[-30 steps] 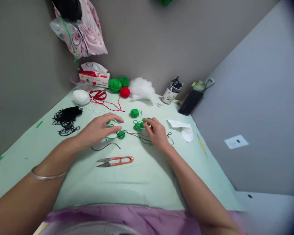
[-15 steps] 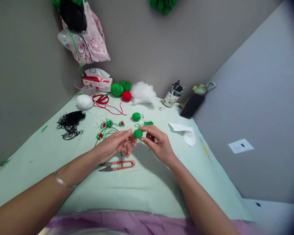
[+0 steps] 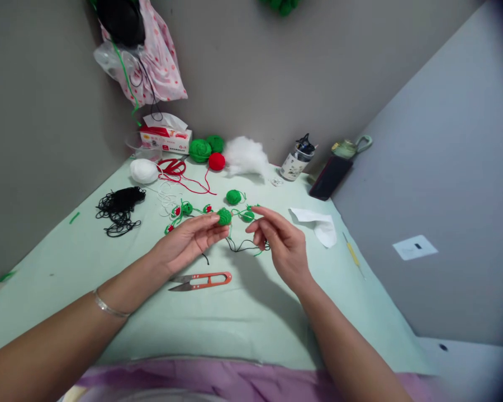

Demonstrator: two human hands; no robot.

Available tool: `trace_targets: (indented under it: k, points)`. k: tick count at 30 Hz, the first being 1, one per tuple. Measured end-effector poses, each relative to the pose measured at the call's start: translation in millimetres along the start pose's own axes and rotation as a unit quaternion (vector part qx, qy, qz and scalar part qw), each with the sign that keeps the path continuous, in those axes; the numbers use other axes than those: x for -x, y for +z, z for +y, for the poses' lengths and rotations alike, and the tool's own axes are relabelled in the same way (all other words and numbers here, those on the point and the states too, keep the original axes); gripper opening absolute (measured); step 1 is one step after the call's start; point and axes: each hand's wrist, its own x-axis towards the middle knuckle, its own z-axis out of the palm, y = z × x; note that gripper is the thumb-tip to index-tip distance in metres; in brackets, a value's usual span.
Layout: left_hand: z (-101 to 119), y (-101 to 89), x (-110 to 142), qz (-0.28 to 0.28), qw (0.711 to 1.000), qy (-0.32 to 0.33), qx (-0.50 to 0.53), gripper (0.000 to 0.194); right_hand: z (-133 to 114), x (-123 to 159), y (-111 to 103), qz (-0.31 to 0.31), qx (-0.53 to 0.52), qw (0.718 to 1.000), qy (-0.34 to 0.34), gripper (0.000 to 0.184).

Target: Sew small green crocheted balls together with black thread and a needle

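Observation:
My left hand (image 3: 190, 241) pinches a small green crocheted ball (image 3: 224, 216) between thumb and fingertips, above the table. To its right, my right hand (image 3: 283, 243) is raised with its index finger stretched out and the thumb apart from it; I make out nothing held there. Green yarn and a second small green ball (image 3: 247, 216) lie just beyond its fingertips. Black cord (image 3: 243, 247) runs across the table between the hands. Orange-handled thread snips (image 3: 209, 278) lie in front of my left hand. Small red-and-green crocheted pieces (image 3: 176, 211) are partly hidden behind that hand.
Green yarn balls (image 3: 200, 151), a red yarn ball (image 3: 217, 161) and white stuffing (image 3: 246, 157) sit along the wall. Black yarn (image 3: 120, 209) and white yarn (image 3: 143, 171) lie left. At right are a pen cup (image 3: 292, 166), a phone (image 3: 332, 177), tissue (image 3: 318, 224) and a yellow-handled hook (image 3: 352, 253).
The green crocheted ball has shifted left and slightly up, now held by my left hand alone. My right hand has let go of it and moved right.

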Motion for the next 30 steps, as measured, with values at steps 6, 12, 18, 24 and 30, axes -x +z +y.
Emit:
trace_targets:
  k: [6,12,18,24,30]
  points:
    - [-4.9,1.7,2.7,-0.015,0.999,0.009,-0.045,0.008,-3.3,10.1,14.7,-0.035,-0.037,0.998,0.035,0.035]
    - [-3.2,5.2,4.0,-0.010,1.000,-0.017,0.009,0.013,1.7,14.9,17.4,-0.037,0.227,0.971,-0.060,0.019]
    - [-1.2,5.3,4.0,-0.024,0.999,-0.019,0.043,0.013,4.2,15.1,14.2,-0.017,0.354,0.924,-0.143,0.020]
    - [-3.3,5.2,5.7,-0.025,0.999,-0.003,0.044,0.015,1.4,14.4,14.8,-0.017,0.386,0.908,-0.163,0.018]
    - [-1.8,6.7,5.0,-0.023,1.000,0.010,-0.004,0.020,-2.6,15.6,13.6,-0.032,0.385,0.911,-0.144,0.017]
